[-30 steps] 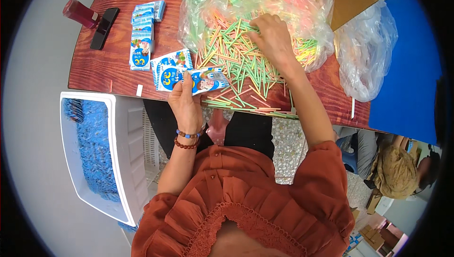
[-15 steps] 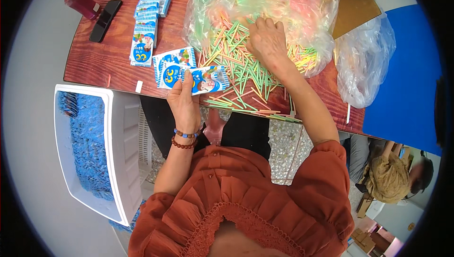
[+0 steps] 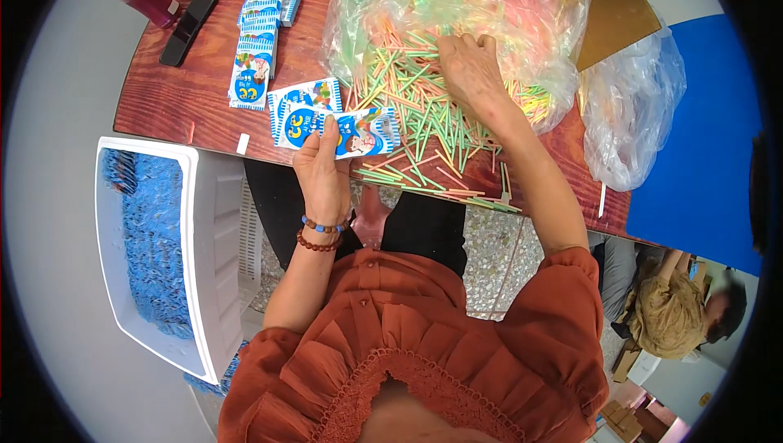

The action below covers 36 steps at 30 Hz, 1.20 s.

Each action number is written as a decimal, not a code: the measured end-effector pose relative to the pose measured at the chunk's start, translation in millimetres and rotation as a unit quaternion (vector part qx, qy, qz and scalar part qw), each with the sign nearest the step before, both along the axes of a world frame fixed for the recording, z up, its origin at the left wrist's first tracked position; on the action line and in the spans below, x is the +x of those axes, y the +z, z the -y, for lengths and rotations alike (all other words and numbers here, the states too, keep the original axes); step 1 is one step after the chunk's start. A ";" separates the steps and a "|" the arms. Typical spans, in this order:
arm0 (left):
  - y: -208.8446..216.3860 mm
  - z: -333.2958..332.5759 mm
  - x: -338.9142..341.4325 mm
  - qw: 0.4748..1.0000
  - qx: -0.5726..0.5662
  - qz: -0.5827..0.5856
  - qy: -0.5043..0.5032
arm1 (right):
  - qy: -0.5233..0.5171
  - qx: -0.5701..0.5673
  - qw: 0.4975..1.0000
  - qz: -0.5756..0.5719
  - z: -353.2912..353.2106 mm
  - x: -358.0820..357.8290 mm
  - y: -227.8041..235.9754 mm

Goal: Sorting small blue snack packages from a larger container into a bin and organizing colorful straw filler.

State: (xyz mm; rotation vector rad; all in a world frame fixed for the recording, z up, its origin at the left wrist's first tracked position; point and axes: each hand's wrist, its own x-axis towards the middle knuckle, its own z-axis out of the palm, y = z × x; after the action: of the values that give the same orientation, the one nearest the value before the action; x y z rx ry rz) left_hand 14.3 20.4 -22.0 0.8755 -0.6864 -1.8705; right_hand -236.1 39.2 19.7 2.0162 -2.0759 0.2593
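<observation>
My left hand (image 3: 324,167) grips a blue-and-white packet (image 3: 371,133), thumb on top and the other fingers beneath it. Under and behind this packet lie similar packets (image 3: 303,99) at the table's near edge. Over a heap of thin pastel sticks (image 3: 408,88), green, yellow and pink, my right hand (image 3: 473,76) has its fingers curled down among them. The fingertips are hidden, so what they pinch cannot be made out. A clear plastic bag (image 3: 347,23) surrounds the far side of the heap, with more sticks inside.
Overlapping packets (image 3: 254,76) form a row at left, near a black phone (image 3: 188,31) and a red-filled bottle (image 3: 149,0). A cardboard box (image 3: 620,15) and a crumpled clear bag (image 3: 628,117) stand right. Below left, a white foam bin (image 3: 216,231) holds blue packets. Another person (image 3: 673,308) sits lower right.
The view has shifted slightly. My right hand has moved a little to the right over the sticks, fingers still curled. My left hand keeps its grip on the packet.
</observation>
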 end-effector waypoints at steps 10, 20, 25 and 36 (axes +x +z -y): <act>7.8 1.7 -10.1 0.998 0.008 -0.058 -0.012 | 0.022 0.093 0.993 -0.063 5.2 -0.2 -2.4; 3.2 4.1 -6.5 0.998 0.013 -0.061 -0.004 | 0.043 0.084 0.991 -0.096 10.7 6.1 -4.7; 6.2 3.6 -8.5 0.998 0.023 -0.062 -0.011 | 0.062 0.076 0.991 -0.091 13.9 3.6 -16.0; 10.6 11.7 -12.7 0.994 0.056 -0.093 -0.030 | 0.017 0.078 0.960 0.267 -3.7 -15.1 -0.3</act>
State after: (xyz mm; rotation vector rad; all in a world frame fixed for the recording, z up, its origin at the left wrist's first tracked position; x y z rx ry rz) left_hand 1.6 8.7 -11.3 0.7460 -0.5021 -2.0315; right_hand -251.3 43.0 19.4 2.2651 -2.4329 0.7396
